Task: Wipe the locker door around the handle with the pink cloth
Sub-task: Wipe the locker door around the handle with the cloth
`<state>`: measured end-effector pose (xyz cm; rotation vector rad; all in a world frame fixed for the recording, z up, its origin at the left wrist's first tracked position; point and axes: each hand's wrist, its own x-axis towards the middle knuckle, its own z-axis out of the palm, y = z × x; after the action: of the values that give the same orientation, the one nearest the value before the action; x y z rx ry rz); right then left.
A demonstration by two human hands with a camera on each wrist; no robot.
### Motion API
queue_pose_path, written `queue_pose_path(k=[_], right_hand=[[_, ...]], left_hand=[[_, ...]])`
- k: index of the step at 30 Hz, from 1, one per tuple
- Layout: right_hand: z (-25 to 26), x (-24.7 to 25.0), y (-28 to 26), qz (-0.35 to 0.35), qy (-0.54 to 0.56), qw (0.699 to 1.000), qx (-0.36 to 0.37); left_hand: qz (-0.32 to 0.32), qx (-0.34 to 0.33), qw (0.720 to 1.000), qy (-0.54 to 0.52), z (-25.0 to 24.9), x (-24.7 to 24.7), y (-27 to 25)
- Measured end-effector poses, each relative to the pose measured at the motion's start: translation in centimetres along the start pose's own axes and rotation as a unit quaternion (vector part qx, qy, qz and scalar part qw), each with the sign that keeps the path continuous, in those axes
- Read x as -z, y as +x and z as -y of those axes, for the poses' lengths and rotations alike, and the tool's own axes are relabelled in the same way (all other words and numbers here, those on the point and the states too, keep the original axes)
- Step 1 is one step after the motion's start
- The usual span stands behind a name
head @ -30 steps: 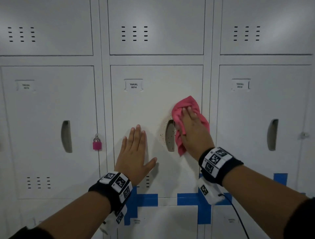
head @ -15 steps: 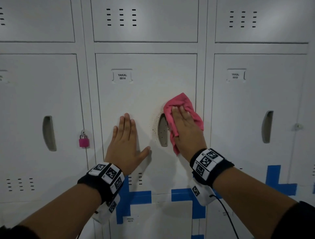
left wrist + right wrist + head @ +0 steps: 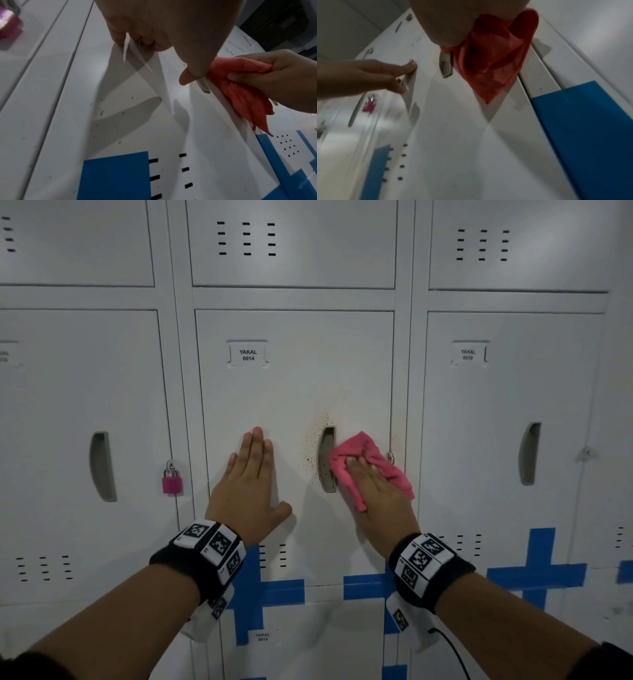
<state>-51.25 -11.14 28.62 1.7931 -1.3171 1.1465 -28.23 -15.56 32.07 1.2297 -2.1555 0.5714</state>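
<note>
right hand (image 3: 380,491) is pressed flat on the pink cloth (image 3: 368,465), fingers straight over it in head view; in left-wrist view the thumb is seen tucked under a fold, so the cloth is pinched as well as pressed. cloth is bunched against the locker door (image 3: 294,392), touching the right edge of the handle (image 3: 327,460) & hanging a bit below the hand. brown specks are seen on the door just left of the handle. left hand (image 3: 251,491) is laid flat on the door left of the handle, fingers straight & together, thumb out, nothing held. pink padlock (image 3: 172,482) hangs further left of the handle, on the next locker. blue tape (image 3: 284,590) is stuck below the handle.
</note>
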Motion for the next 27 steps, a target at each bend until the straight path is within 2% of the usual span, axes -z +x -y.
queue_pose_path(k=[3, 6, 7, 9, 11, 13, 16, 18, 22, 27], right_hand=[[0.4, 0.5, 0.3, -0.006, 0.12, 0.983, -0.135], [2.1, 2.4, 2.1, -0.081, 0.267, 0.922, -0.267], [2.7, 3.1, 3.1, -0.123, 0.287, 0.905, -0.288], [3.4, 3.8, 5.3, -0.184, 0.29, 0.892, -0.293], [4.0, 3.8, 7.4, -0.177, 0.29, 0.899, -0.277], [4.6, 3.4, 9.0, -0.097, 0.265, 0.925, -0.255], [4.8, 2.2, 9.8, -0.004, 0.126, 0.981, -0.148], [4.3, 1.7, 9.5, 0.028, 0.062, 0.994, -0.08], [2.6, 1.7, 8.2, 0.098, 0.003, 0.994, 0.045], [1.1, 2.3, 6.3, 0.146, 0.008, 0.978, 0.15]], left_hand=[[0.014, -0.007, 1.0, 0.005, 0.3, 0.4, -0.1], [0.027, -0.009, 1.0, 0.01, 0.4, 0.8, -0.2], [0.031, -0.009, 0.999, 0.01, 0.3, 0.9, -0.2], [0.038, -0.007, 0.999, 0.014, 0.3, 1.1, -0.1], [0.044, -0.007, 0.999, 0.018, 0.3, 1.2, -0.1], [0.046, -0.008, 0.999, 0.02, 0.3, 1.4, -0.1], [0.041, -0.011, 0.999, 0.025, 0.5, 1.4, -0.1], [0.039, -0.013, 0.999, 0.023, 0.6, 1.3, -0.1], [0.029, -0.017, 0.999, 0.016, 0.7, 0.9, -0.2], [0.017, -0.021, 1.0, 0.0, 0.8, 1.0, -0.2]])
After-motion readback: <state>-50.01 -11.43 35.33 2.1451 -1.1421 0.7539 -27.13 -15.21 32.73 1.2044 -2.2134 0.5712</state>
